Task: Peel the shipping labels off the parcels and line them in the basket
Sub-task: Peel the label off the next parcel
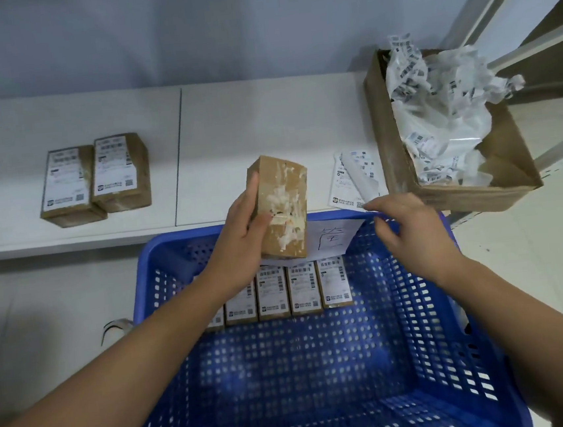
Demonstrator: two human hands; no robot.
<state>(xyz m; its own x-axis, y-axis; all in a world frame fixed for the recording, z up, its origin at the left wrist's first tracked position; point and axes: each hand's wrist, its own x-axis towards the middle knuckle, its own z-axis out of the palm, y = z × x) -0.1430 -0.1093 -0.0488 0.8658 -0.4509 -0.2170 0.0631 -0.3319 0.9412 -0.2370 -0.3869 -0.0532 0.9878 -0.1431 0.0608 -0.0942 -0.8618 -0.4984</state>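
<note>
My left hand (241,241) grips a small brown parcel (283,206) above the far rim of the blue basket (421,320); its top face shows torn white label residue. My right hand (408,228) hovers over the basket's far right rim, fingers loosely curled and holding nothing, its fingertips close to a peeled label (352,180) lying on the white shelf. Inside the basket, several labelled parcels (287,290) stand in a row along the far wall. Two labelled parcels (94,178) lie side by side on the shelf at the left.
An open cardboard box (391,154) full of crumpled peeled labels sits at the right on the shelf. A white paper with handwriting (330,238) hangs on the basket's far wall. A metal rack stands at the far right.
</note>
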